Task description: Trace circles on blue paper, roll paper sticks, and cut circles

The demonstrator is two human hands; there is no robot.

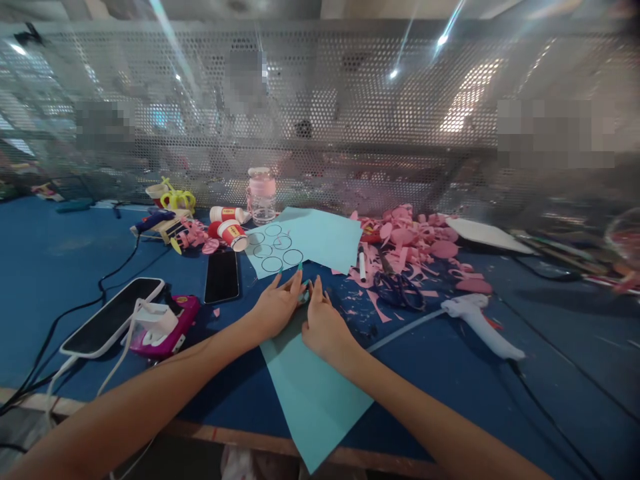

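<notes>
In the middle of the desk my left hand [277,307] and my right hand [327,327] meet, fingers bent and pinched close together. Between the fingertips is a small pale-blue bit, mostly hidden, whose kind I cannot make out. Under both hands a light-blue sheet of paper [315,413] reaches past the desk's front edge. Just beyond the fingers lies more light-blue paper [325,237], its left part marked with several black drawn circles [273,265]. Right of that paper rest a capped marker [363,263] and dark-blue scissors [400,291].
Pink scraps [400,233] pile up at the back right, near a glue gun [483,327] with a cord. Two phones [223,277], a magenta power strip [165,333] and cables lie left. Paper cups [233,235] and a bottle [262,197] stand near the mesh screen [320,100].
</notes>
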